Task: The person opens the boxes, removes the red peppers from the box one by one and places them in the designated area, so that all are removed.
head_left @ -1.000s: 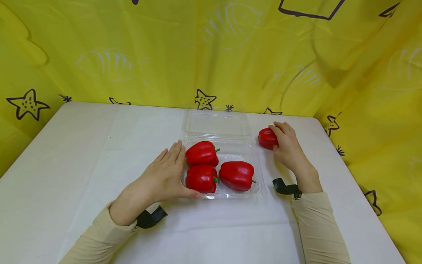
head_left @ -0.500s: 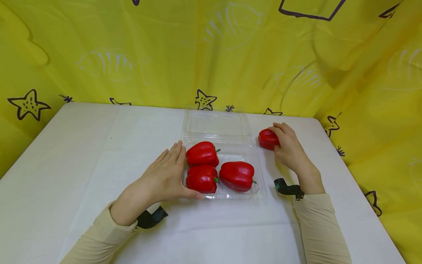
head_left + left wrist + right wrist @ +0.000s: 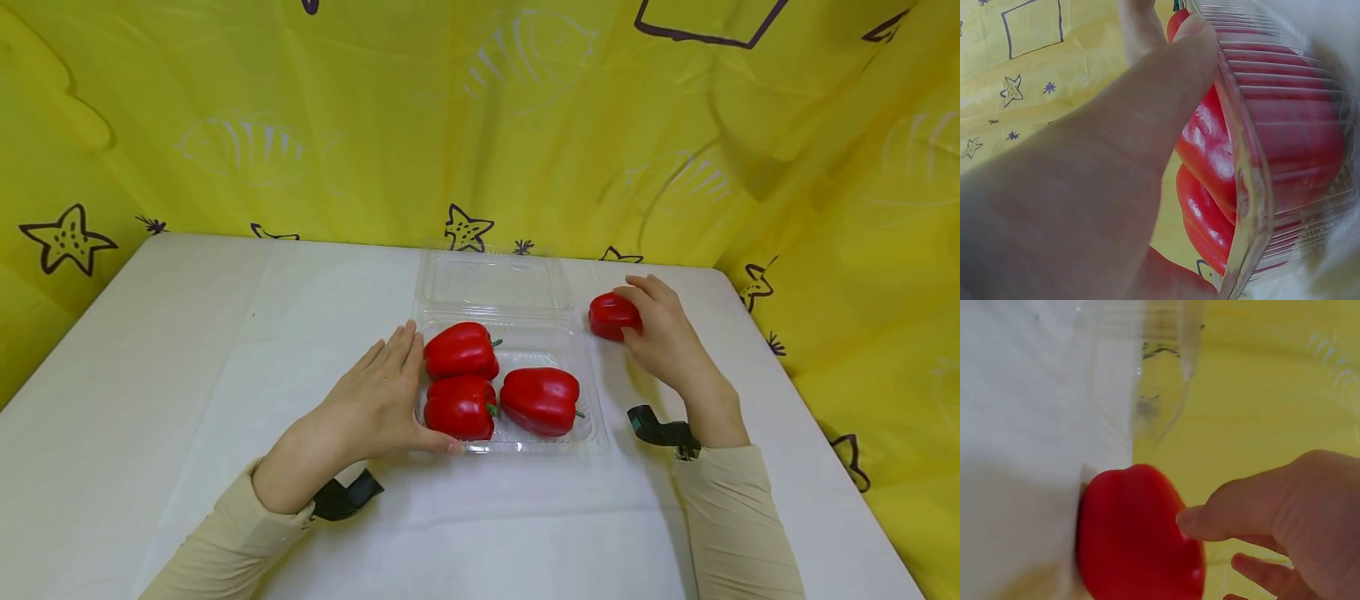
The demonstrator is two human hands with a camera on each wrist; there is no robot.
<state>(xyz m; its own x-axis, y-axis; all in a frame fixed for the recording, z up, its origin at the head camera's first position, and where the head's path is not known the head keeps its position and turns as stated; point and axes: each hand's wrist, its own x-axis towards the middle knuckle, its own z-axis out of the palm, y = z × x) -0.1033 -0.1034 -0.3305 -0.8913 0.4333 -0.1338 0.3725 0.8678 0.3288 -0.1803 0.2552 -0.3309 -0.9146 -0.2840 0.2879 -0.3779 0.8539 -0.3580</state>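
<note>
Red lone pepper (image 3: 612, 317): lies on a white table (image 3: 187, 375), just right of a clear plastic box (image 3: 540, 447).
Right hand (image 3: 663, 337): thumb touches the lone pepper, other visible fingers clear of it in the wrist view; whether it is pinched, cannot tell.
Left hand (image 3: 375, 400): well apart from the right, fingers straight along the box's left side, thumb on its front rim.
Boxed trio: far-left pepper (image 3: 461, 350) touching near-left pepper (image 3: 459, 407), right-hand pepper (image 3: 540, 400) just beside, green stems to the right.
Lid (image 3: 495, 279): folded back, open.
Backdrop: yellow curtain (image 3: 375, 125) with starfish.
</note>
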